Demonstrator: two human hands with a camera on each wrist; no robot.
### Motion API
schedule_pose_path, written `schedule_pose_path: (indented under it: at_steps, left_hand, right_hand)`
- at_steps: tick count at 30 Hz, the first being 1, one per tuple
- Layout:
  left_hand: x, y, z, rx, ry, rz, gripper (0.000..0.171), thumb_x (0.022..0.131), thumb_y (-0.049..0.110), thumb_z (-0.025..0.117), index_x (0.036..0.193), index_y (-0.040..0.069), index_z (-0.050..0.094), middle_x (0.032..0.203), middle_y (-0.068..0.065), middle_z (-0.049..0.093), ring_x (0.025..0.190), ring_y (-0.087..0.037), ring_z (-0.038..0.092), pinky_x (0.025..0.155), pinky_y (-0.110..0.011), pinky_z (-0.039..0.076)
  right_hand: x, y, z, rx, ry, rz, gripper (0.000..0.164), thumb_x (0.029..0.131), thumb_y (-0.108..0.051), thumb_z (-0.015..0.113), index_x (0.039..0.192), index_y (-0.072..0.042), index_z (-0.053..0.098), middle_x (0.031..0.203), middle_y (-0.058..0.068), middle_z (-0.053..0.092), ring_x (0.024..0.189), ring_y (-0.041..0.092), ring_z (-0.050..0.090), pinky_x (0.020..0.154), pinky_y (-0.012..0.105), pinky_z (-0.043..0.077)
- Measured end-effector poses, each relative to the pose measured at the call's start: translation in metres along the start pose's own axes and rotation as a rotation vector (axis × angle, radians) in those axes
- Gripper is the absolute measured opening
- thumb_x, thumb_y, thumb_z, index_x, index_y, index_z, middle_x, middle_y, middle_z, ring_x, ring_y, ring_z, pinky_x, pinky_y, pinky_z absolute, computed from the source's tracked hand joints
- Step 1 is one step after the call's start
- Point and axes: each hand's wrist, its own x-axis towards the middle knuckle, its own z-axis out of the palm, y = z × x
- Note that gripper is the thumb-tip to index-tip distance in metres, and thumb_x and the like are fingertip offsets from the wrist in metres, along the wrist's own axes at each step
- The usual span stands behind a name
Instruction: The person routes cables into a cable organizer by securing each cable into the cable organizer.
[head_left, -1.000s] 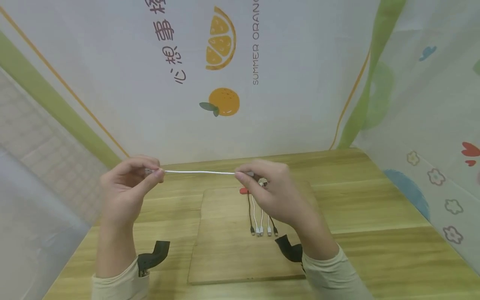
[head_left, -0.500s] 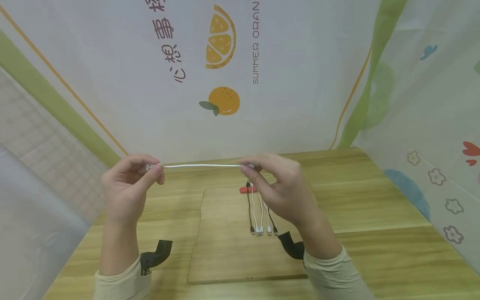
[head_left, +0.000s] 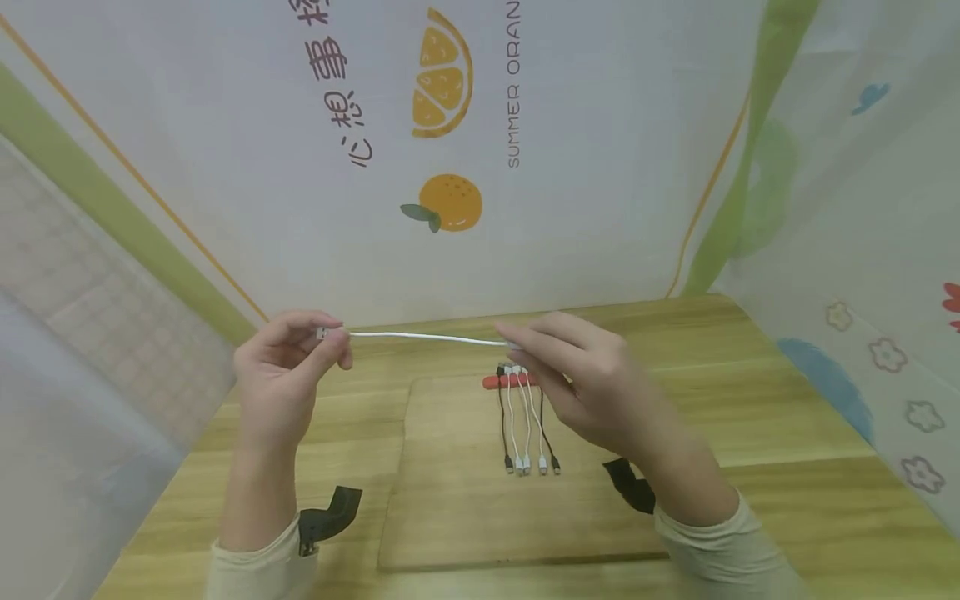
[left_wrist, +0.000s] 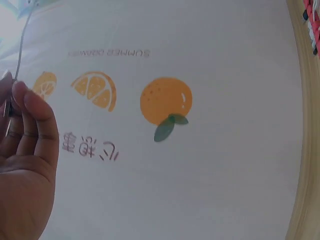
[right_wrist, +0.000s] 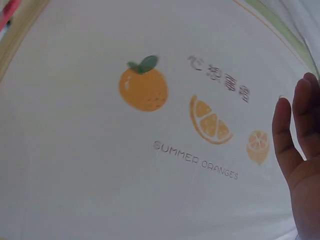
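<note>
A short white USB cable (head_left: 427, 337) stretches nearly level above the table. My left hand (head_left: 281, 375) pinches it by the USB plug (head_left: 322, 333) between thumb and fingers. At the cable's other end, my right hand (head_left: 592, 375) has its fingers fairly straight, with thumb and fingertips parted around that end and the cable lying between them. Whether they touch it is unclear. In the left wrist view the cable (left_wrist: 21, 47) runs up from the left fingertips. The right wrist view shows the right hand (right_wrist: 305, 165) at the frame edge, its grip cut off.
Below lies a wooden board (head_left: 450, 508) on the wooden table (head_left: 780, 433). Several black and white cables (head_left: 525, 429) hang side by side in a red holder (head_left: 491, 382) on it. A printed curtain (head_left: 600, 167) stands behind the table.
Both hands have moved right, carrying the white cable. The right thumb and fingers have parted at its end, which sits slightly lower. More of the red holder is uncovered.
</note>
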Motion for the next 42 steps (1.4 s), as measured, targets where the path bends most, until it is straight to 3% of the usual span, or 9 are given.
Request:
schedule_pose_path:
  at_steps: [5, 8, 11, 15, 21, 26, 30, 35, 42]
  left_hand:
    - [0.004, 0.000, 0.014, 0.103, 0.014, -0.031, 0.017, 0.093, -0.022, 0.061, 0.101, -0.012, 0.072, 0.080, -0.004, 0.072, 0.066, -0.016, 0.066, 0.072, -0.025, 0.056]
    - [0.013, -0.006, 0.024, 0.236, -0.014, -0.143, 0.019, 0.099, -0.013, 0.063, 0.112, -0.003, 0.073, 0.084, 0.000, 0.070, 0.070, -0.013, 0.065, 0.074, -0.023, 0.057]
    - [0.031, -0.020, 0.040, 0.414, -0.096, -0.243, 0.028, 0.102, -0.003, 0.065, 0.127, 0.007, 0.070, 0.088, -0.001, 0.068, 0.073, -0.013, 0.066, 0.074, -0.022, 0.059]
    - [0.057, -0.044, 0.067, 0.650, -0.256, -0.247, 0.033, 0.101, 0.004, 0.071, 0.133, 0.008, 0.068, 0.092, -0.009, 0.073, 0.079, -0.021, 0.071, 0.077, -0.027, 0.061]
    - [0.073, -0.083, 0.107, 0.885, -0.497, -0.189, 0.023, 0.101, 0.014, 0.073, 0.124, 0.009, 0.073, 0.104, -0.010, 0.080, 0.089, -0.026, 0.077, 0.080, -0.039, 0.062]
    - [0.068, -0.114, 0.133, 1.143, -0.653, -0.163, 0.021, 0.106, 0.026, 0.067, 0.121, 0.013, 0.072, 0.108, -0.001, 0.080, 0.091, -0.019, 0.076, 0.078, -0.037, 0.061]
    - [0.060, -0.141, 0.148, 1.275, -0.758, -0.187, 0.020, 0.107, 0.031, 0.065, 0.117, 0.014, 0.071, 0.107, 0.002, 0.080, 0.090, -0.014, 0.075, 0.076, -0.032, 0.061]
    - [0.048, -0.168, 0.157, 1.295, -0.801, -0.322, 0.018, 0.104, 0.027, 0.070, 0.114, 0.013, 0.073, 0.108, 0.000, 0.079, 0.092, -0.015, 0.073, 0.078, -0.029, 0.060]
    - [0.040, -0.184, 0.158, 1.308, -0.790, -0.442, 0.013, 0.101, 0.023, 0.075, 0.108, 0.012, 0.076, 0.107, 0.000, 0.079, 0.090, -0.014, 0.071, 0.078, -0.029, 0.060]
  right_hand:
    - [-0.014, 0.013, -0.009, -0.112, -0.112, -0.147, 0.029, 0.111, -0.014, 0.054, 0.115, 0.000, 0.079, 0.088, 0.005, 0.074, 0.073, 0.016, 0.065, 0.067, 0.026, 0.057]
    - [-0.021, 0.015, -0.010, -0.134, -0.173, -0.230, 0.025, 0.110, -0.013, 0.056, 0.112, -0.003, 0.079, 0.083, 0.000, 0.072, 0.069, 0.013, 0.061, 0.067, 0.026, 0.056]
    - [-0.028, 0.016, -0.010, -0.166, -0.215, -0.290, 0.021, 0.108, -0.012, 0.059, 0.107, -0.005, 0.079, 0.080, -0.003, 0.070, 0.068, 0.011, 0.060, 0.066, 0.025, 0.055]
    - [-0.041, 0.016, -0.008, -0.211, -0.265, -0.314, 0.019, 0.107, -0.014, 0.061, 0.101, -0.007, 0.078, 0.076, -0.006, 0.067, 0.068, 0.009, 0.059, 0.066, 0.023, 0.053]
    - [-0.061, 0.018, -0.004, -0.266, -0.309, -0.290, 0.031, 0.111, -0.018, 0.053, 0.098, -0.006, 0.078, 0.077, -0.005, 0.068, 0.070, 0.008, 0.061, 0.069, 0.023, 0.056]
    - [-0.075, 0.026, -0.004, -0.293, -0.347, -0.217, 0.016, 0.105, -0.015, 0.064, 0.092, -0.008, 0.070, 0.078, -0.005, 0.067, 0.069, 0.007, 0.062, 0.069, 0.024, 0.057]
    - [-0.088, 0.034, -0.004, -0.314, -0.376, -0.141, 0.023, 0.105, -0.019, 0.064, 0.083, -0.012, 0.064, 0.070, -0.008, 0.056, 0.059, 0.004, 0.047, 0.058, 0.019, 0.048]
    - [-0.104, 0.039, 0.000, -0.350, -0.471, -0.063, 0.028, 0.095, -0.021, 0.078, 0.076, -0.015, 0.059, 0.066, -0.010, 0.049, 0.057, -0.001, 0.032, 0.049, 0.011, 0.036]
    - [-0.114, 0.040, 0.009, -0.395, -0.665, 0.062, 0.027, 0.096, -0.023, 0.079, 0.077, -0.014, 0.061, 0.067, -0.009, 0.058, 0.055, 0.000, 0.041, 0.046, 0.013, 0.036]
